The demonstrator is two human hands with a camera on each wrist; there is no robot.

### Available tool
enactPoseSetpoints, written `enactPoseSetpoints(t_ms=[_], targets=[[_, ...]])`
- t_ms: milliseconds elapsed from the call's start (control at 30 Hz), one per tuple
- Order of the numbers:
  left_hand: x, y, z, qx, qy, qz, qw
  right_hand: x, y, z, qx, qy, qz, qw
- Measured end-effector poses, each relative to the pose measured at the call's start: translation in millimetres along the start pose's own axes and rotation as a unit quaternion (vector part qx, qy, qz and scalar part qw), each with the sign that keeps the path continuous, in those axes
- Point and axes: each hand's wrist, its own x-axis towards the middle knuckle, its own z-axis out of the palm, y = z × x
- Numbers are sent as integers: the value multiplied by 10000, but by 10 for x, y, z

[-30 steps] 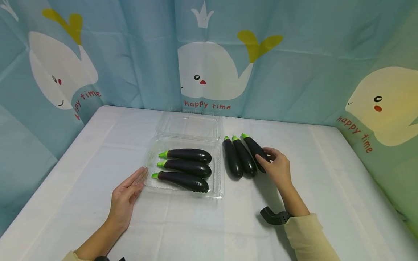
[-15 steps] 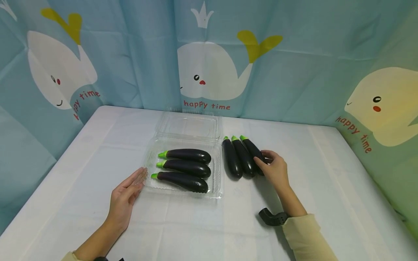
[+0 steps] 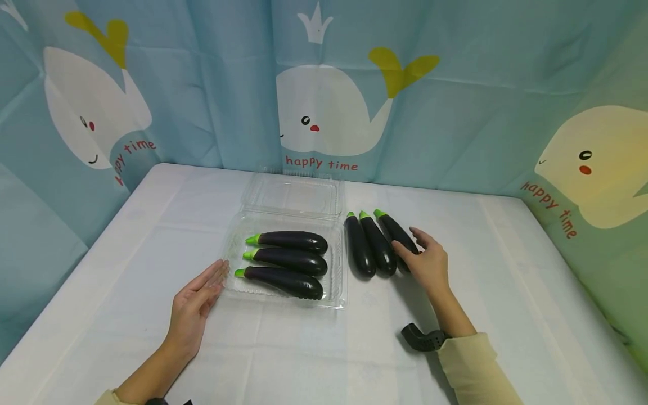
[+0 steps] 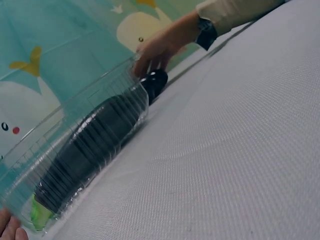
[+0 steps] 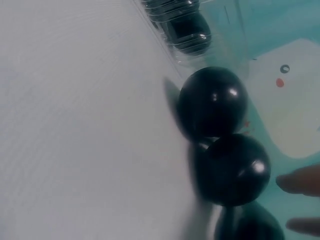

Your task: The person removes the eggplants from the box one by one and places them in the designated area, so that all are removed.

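Note:
A clear plastic clamshell box (image 3: pixel 336 289) lies with its lid tilted back, and three dark eggplants (image 3: pixel 288 259) with green stems rest side by side in its base. My left hand (image 3: pixel 194 309) touches the box's left side with straight fingers, and its fingertips (image 4: pixel 9 227) show at the corner of the left wrist view. To the right of the box, three more eggplants (image 3: pixel 361 247) lie close together on the table. My right hand (image 3: pixel 427 261) is at the rightmost eggplant (image 3: pixel 394 228), thumb near it and fingers spread loosely. In the right wrist view, two fingers (image 5: pixel 302 181) stand apart from the eggplants.
The box lid (image 3: pixel 293 194) reaches close to the table's back edge. A white cloth covers the table (image 3: pixel 293 360). Behind it hangs a blue curtain (image 3: pixel 228 84) with whale prints. A black wrist strap (image 3: pixel 425 337) sits on the right wrist.
My right hand first drew the rightmost eggplant slightly toward the others, and its fingers have since lifted off and spread. The left hand and the box have not moved.

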Motion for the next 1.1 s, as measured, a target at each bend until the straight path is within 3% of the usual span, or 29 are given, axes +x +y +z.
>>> enactPoseSetpoints(t_ms=[167,367,533,1100], targets=[[-1,-1,-3,22,-2,6,10000,0,-57,1,-39,523,-444,9976],[-7,1,-3,95,1,4,10000,-19,-344,-50,177,748,-1177,9901],[-15,2,0,132,16,0,9999,-96,-579,-65,509,583,-1615,9838],[0,15,9,99,17,-10,9999,-325,-950,98,838,-157,-2038,9753]])
